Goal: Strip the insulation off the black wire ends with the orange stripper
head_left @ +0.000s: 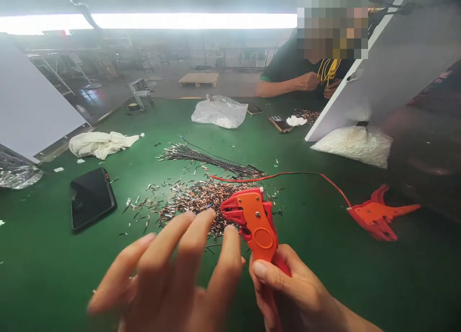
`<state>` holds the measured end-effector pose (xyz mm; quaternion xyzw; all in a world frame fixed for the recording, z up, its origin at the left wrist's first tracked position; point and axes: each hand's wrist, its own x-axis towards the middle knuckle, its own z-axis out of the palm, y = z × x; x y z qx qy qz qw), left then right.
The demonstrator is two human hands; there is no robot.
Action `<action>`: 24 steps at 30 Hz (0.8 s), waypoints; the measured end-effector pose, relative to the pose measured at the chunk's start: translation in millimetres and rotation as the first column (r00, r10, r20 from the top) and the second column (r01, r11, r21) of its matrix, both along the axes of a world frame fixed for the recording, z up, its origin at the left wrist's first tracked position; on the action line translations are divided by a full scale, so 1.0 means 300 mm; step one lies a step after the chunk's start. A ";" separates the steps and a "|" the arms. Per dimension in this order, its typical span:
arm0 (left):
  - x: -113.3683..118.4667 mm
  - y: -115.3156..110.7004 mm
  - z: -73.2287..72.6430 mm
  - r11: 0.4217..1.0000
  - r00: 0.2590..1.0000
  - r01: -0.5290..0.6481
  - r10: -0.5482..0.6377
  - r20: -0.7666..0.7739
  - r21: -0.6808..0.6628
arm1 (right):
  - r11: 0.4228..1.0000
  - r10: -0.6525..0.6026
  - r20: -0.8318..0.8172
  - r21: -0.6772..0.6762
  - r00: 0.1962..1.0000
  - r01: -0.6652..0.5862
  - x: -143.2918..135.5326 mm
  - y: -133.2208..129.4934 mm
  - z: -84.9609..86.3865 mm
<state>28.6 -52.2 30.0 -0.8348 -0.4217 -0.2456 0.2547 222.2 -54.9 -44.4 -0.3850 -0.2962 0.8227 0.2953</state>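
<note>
In the head view, my right hand is wrapped around the handles of an orange and red wire stripper, its jaws pointing left. My left hand, slightly blurred, has its fingers spread close to those jaws; I see nothing held in it. A small blue bit shows by its fingertips, too small to name. Behind the tool lies a heap of cut wire scraps, black, copper and silvery. Beyond that heap rests a bundle of thin black wires with bare ends.
A second wire stripper lies at right, a red cord running from it. Black phone and white cloth are at left. Plastic bags and another phone sit farther back. Across the table, a person handles yellow wires.
</note>
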 end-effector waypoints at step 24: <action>0.112 -0.066 -0.133 0.692 0.988 0.016 0.101 0.119 -0.721 | 0.999 -0.019 -0.420 -0.048 0.907 -0.001 0.009 0.033 0.031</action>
